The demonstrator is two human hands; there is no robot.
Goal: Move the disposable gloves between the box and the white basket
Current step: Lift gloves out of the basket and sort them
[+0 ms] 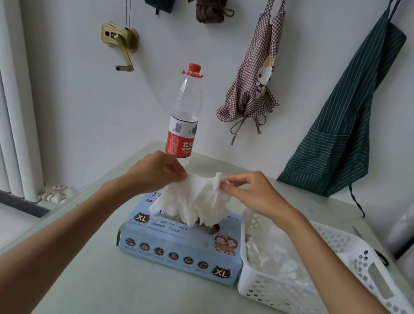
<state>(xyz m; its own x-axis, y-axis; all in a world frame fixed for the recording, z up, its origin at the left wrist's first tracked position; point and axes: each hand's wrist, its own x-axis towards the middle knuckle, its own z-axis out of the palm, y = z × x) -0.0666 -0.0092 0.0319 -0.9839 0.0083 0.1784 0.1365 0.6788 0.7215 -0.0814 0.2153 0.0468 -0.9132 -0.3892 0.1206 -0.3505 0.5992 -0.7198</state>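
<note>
Pinched between both hands, the thin disposable gloves are white — like the perforated plastic basket right of the grip. Below the grip, the cardboard glove box is pale blue with black XL badges. Behind, the clear plastic bottle has a red cap and a red-and-white label.

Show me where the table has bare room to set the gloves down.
Bare table runs in front of the box and basket, between the forearms, and left of the box to the table edge. Crowded: box and basket sit side by side, the bottle stands behind, and both hands, left and right, pinch gloves above the box.
</note>
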